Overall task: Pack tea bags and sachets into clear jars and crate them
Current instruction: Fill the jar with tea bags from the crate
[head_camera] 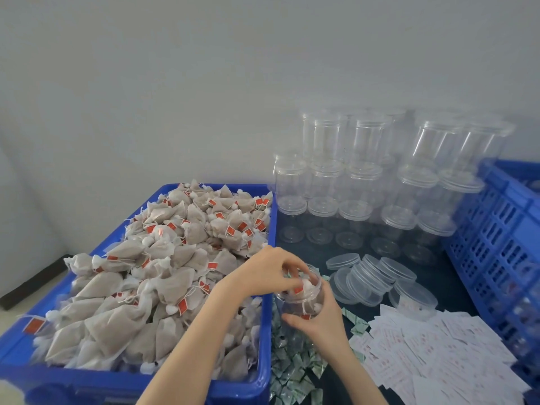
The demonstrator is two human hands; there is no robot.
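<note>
Soft, even daylight fills the view, with faint shadows only. The clear jars (pixel 365 176) carry mild glare. Wide-angle bending curves the edges, and the picture is slightly blurred throughout.

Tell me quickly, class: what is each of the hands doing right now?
Left hand: fingers curled into the mouth of the jar, pushing tea bags in.
Right hand: grips the jar from below.

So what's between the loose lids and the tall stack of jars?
Only bare dark table separates the loose lids from the stacked jars in the head view.
</note>
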